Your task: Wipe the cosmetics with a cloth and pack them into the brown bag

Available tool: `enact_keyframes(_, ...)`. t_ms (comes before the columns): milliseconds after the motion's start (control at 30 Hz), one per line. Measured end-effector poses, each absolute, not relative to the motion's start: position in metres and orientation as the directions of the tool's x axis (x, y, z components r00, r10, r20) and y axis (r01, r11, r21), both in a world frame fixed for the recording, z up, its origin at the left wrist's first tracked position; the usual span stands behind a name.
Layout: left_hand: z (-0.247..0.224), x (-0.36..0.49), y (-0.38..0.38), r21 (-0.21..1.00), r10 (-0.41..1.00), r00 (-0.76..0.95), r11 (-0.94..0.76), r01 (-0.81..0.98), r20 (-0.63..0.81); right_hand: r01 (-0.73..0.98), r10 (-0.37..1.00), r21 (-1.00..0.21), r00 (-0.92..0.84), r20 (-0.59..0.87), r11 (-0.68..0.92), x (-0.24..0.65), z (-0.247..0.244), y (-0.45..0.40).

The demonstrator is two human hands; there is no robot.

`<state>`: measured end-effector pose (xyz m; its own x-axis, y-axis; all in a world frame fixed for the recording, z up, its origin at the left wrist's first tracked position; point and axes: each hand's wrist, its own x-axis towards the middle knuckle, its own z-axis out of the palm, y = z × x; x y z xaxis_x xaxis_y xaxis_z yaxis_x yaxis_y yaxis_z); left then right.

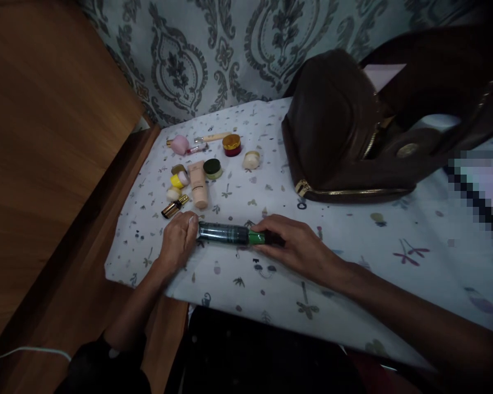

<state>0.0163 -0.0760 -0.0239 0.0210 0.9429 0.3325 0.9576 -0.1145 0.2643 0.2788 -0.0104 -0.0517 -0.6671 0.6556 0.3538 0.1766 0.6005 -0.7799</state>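
A long, dark, shiny cylinder with a green band near its right end lies level between my hands, low over the patterned cloth; its exact kind is unclear. My left hand is closed at its left end, hiding that tip. Around the dark right end, just past the green band, my right hand wraps its thumb and fingers. Just beyond my left hand lies a gold and black lipstick. Farther back are a beige squeeze tube and a dark-lidded jar.
A brown handbag stands unzipped at the back right. A pink sponge, a brush, a gold-lidded red jar and a small cream jar lie on the white patterned cloth. A wooden panel rises at left.
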Motion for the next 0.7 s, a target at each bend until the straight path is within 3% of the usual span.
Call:
enact_keyframes(67,-0.024,0.016,-0.077,0.209,0.935,0.039,-0.119,0.971,0.351,0.179,0.656,-0.777,-0.667,0.355,0.603,0.279,-0.051,-0.011)
enact_keyframes(233,-0.021,0.02,-0.079,-0.188,0.865,0.239,-0.172,0.967,0.441,0.199,0.658,-0.767,-0.666,0.351,0.61,0.278,-0.05,-0.011)
enact_keyframes(333,-0.019,0.024,-0.08,-0.335,0.843,0.337,-0.201,0.921,0.419,0.182,0.653,-0.763,-0.658,0.374,0.62,0.278,-0.051,-0.011)
enact_keyframes(700,-0.016,0.07,-0.072,-0.328,0.738,0.537,-0.43,0.841,0.409,0.22,0.661,-0.753,-0.663,0.351,0.62,0.277,-0.051,-0.012)
